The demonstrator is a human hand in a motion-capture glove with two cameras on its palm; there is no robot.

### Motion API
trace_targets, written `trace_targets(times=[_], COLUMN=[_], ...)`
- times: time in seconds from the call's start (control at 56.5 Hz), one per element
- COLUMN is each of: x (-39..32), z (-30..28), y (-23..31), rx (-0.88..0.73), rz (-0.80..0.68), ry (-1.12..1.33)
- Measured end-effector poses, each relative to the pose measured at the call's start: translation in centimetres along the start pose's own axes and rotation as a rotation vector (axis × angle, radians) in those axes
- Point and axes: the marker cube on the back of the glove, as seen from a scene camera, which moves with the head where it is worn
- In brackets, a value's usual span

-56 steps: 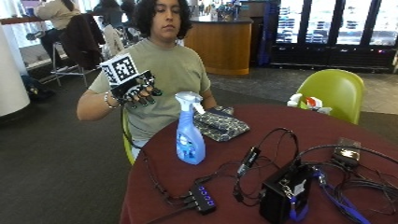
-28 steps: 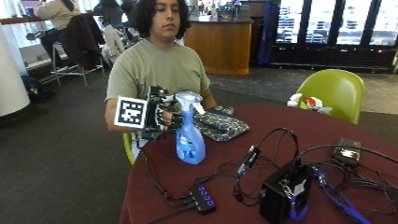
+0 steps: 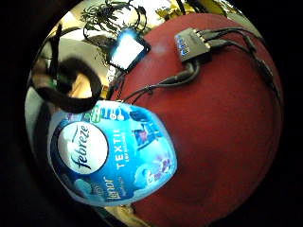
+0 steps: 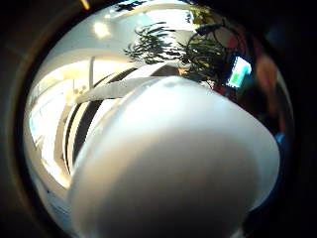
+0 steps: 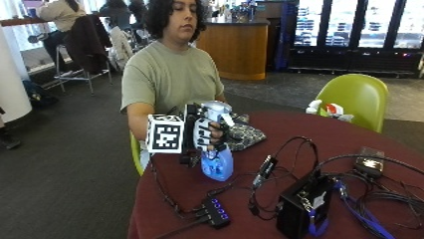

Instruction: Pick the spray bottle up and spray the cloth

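In the outside view a blue spray bottle with a white spray head stands near the left edge of the dark red round table. My gloved right hand grips its neck, with the fingers curled round just below the head. A dark patterned cloth lies on the table right behind the bottle. Close to the palm, the bottle's blue Febreze label shows in the little finger side view. The white spray head fills the thumb side view.
A black USB hub with blue lights, a black box and several cables lie across the table's front and right. A green chair stands beyond the far side. The same hub sits on the red tabletop.
My right hand came down from chest height to the bottle and closed round its neck. The bottle and cloth stay where they were.
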Motion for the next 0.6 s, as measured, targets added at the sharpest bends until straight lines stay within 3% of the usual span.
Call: trace_targets(times=[0.212, 0.301, 0.46, 0.602], x=[-5.1, -8.8, -13.3, -13.9], z=[-0.6, -1.0, 1.0, 3.5], y=[2.5, 4.5, 9.2, 11.4], rx=[-0.056, -0.238, -0.519, -0.769], rz=[-0.096, -0.114, -0.187, -0.125], ry=[0.046, 0.135, 0.511, 0.804])
